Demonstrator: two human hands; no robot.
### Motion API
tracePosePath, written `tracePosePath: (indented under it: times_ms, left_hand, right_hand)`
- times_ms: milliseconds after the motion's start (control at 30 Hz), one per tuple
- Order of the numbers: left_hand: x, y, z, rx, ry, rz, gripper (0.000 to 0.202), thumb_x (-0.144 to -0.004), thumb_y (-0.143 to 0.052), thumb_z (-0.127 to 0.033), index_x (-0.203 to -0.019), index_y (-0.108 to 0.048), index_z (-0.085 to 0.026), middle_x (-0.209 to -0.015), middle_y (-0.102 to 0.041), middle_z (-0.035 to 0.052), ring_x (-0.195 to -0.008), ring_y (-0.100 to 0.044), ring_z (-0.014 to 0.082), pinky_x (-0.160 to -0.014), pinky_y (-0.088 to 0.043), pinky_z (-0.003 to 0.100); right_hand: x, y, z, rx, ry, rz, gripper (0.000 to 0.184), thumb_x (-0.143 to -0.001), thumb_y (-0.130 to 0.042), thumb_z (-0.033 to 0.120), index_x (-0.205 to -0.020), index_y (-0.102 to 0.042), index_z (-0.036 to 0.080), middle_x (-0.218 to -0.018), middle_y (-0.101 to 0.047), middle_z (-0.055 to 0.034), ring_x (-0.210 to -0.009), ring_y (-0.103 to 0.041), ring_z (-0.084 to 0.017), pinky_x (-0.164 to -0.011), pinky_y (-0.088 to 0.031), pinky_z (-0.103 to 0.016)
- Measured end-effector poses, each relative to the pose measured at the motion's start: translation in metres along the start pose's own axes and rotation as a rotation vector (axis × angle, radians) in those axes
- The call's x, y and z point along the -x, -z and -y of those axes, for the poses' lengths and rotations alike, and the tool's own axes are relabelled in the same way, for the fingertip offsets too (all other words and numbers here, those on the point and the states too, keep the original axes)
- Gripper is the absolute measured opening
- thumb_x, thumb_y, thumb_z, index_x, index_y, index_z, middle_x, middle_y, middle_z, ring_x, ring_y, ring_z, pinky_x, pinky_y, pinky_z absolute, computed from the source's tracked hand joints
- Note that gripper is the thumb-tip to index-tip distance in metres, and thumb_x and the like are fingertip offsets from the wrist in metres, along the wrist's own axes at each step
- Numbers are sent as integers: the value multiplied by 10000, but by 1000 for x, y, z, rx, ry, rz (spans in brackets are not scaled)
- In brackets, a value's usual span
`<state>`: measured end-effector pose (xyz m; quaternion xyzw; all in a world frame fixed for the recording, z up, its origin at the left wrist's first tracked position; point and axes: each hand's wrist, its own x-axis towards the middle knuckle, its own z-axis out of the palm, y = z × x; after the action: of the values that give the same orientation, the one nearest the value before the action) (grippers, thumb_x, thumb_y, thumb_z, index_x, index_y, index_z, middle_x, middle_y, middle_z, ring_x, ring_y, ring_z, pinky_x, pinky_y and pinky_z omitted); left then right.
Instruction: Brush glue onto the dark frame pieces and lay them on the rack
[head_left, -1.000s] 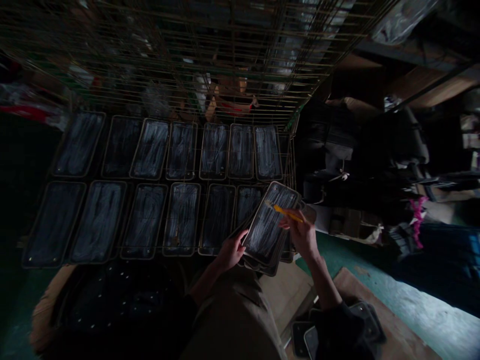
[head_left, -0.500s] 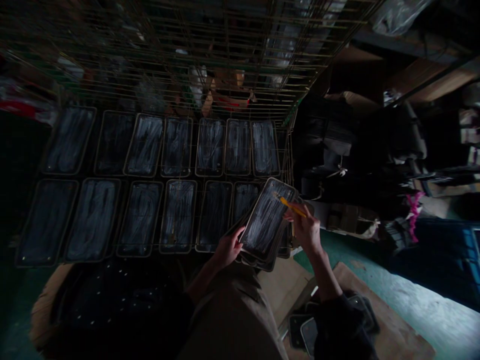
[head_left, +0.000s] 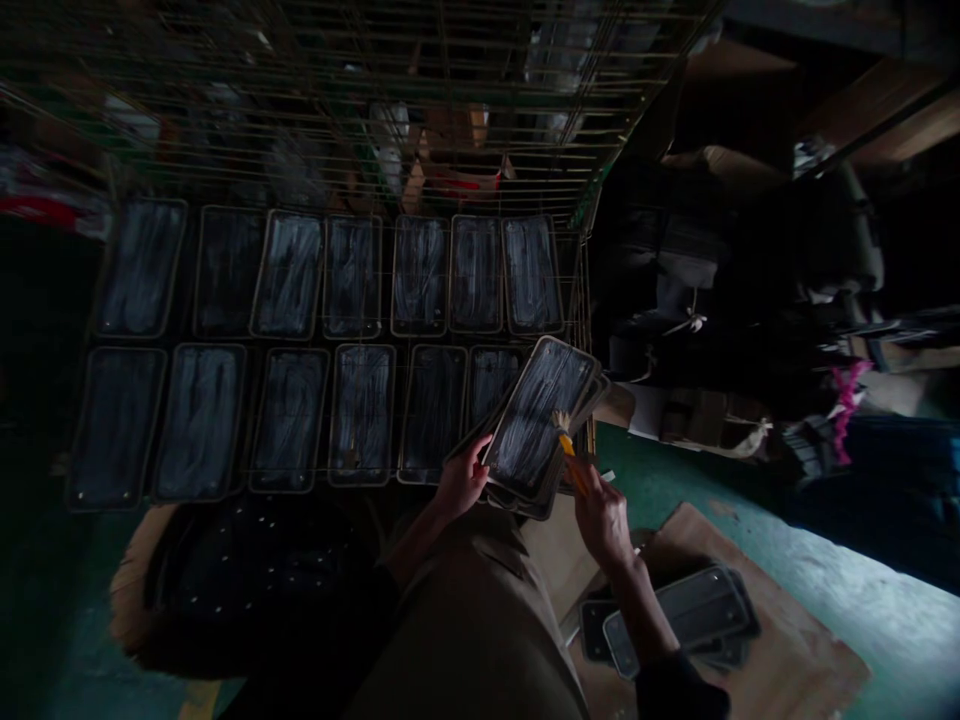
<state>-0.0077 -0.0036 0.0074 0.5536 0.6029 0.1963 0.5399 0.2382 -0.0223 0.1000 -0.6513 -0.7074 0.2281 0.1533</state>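
Left hand point(head_left: 463, 480): I see it curled on the near left edge of the top panel point(head_left: 536, 420), thumb over the rim; how far the fingers reach underneath I cannot tell. I take the grip as steadying the panel from the side, leaving its face free.
Top panel: between the two hands, tilted, its streaked face up, probably angled to suit the right arm's reach.
Lower panels point(head_left: 598, 388): just under the top panel, fanned slightly out; they seem to serve as its backing.
Right hand point(head_left: 602, 520): closed around the yellow handle of a brush point(head_left: 566, 442), which I read as a pencil-like pinch for control.
Bristles point(head_left: 561, 422): ahead of the right fingers, over the panel's right side; contact I cannot confirm.
Laid-out panels point(head_left: 364, 415): two rows ahead and left of the left hand, streaked faces up, set side by side, presumably so none covers another's face.
Loose pile point(head_left: 705, 603): below and right of the right hand, overlapping on a brown board point(head_left: 802, 640), likely kept within reach.
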Motion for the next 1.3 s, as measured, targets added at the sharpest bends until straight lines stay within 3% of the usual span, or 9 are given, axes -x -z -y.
tracePosePath:
  times_ms: [200, 333, 400, 600, 700, 833, 1033, 1167, 1300]
  left_hand:
    - [3, 2, -5, 97, 26, 51, 565, -819, -507, -137, -1381, -467, -171, -579, -522, -74, -479, -505, 95, -543, -420, 214]
    - [4, 2, -1, 173, 7, 55, 556, -819, -522, -155, -1373, -471, -162, -556, -495, -85, -446, -494, 84, -516, -425, 203]
    - [4, 0, 3, 229, 7, 65, 552, -829, -521, -177, -1377, -458, -165, -570, -488, -90, -438, -496, 75, -495, -424, 192]
    - [5, -3, 8, 358, 15, 77, 534, -825, -532, -208, -1352, -463, -149, -631, -521, -79, -449, -529, 62, -450, -410, 165]
    - [5, -2, 0, 367, 108, 53, 517, -799, -530, -162, -1315, -495, -137, -628, -528, -78, -464, -561, 69, -452, -423, 164]
    - [7, 2, -14, 392, 195, 18, 484, -776, -540, -129, -1259, -548, -127, -662, -582, -55, -497, -599, 82, -484, -466, 182]
    - [11, 3, -18, 489, 211, -15, 478, -761, -592, -157, -1236, -559, -120, -669, -633, -35, -507, -610, 88, -508, -494, 197]
    - [12, 0, -18, 509, 222, -31, 447, -751, -618, -161, -1188, -536, -122, -646, -600, -59, -519, -634, 101, -507, -510, 200]
    - [13, -3, -23, 464, 251, -42, 316, -754, -605, -138, -1067, -559, -133, -717, -624, -36, -543, -662, 106, -522, -526, 201]
  right_hand:
    - [56, -19, 32, -152, -79, 112, 314, -966, -376, 179, -1231, -544, 186, -877, -698, -64, -737, -679, -172, -634, -518, -255]
    - [66, -14, 49, -330, -116, 245, 303, -981, -377, 206, -1245, -528, 211, -838, -688, -35, -720, -677, -160, -645, -528, -248]
    - [52, -6, 51, -428, -135, 226, 275, -993, -388, 237, -1228, -531, 218, -810, -680, -17, -697, -672, -142, -656, -533, -236]
    - [-31, -6, 32, -406, -99, -114, 257, -994, -416, 325, -1156, -573, 201, -842, -686, -44, -734, -679, -162, -686, -548, -266]
    - [-42, -22, 29, -365, -34, -75, 273, -1000, -393, 312, -1177, -569, 201, -852, -685, -49, -755, -680, -165, -705, -544, -274]
    - [-9, -39, 42, -383, -15, 77, 266, -999, -387, 295, -1176, -567, 211, -831, -682, -41, -702, -669, -152, -646, -523, -250]
    - [42, -37, 57, -591, -150, 172, 247, -997, -386, 303, -1159, -544, 204, -807, -681, -33, -690, -671, -148, -633, -533, -244]
    - [43, -29, 42, -735, -285, 151, 250, -989, -412, 371, -1109, -550, 202, -755, -681, -27, -645, -675, -160, -601, -561, -259]
    - [36, -11, 15, -646, -315, 52, 268, -982, -418, 388, -1099, -555, 190, -767, -685, -29, -650, -681, -169, -597, -569, -278]
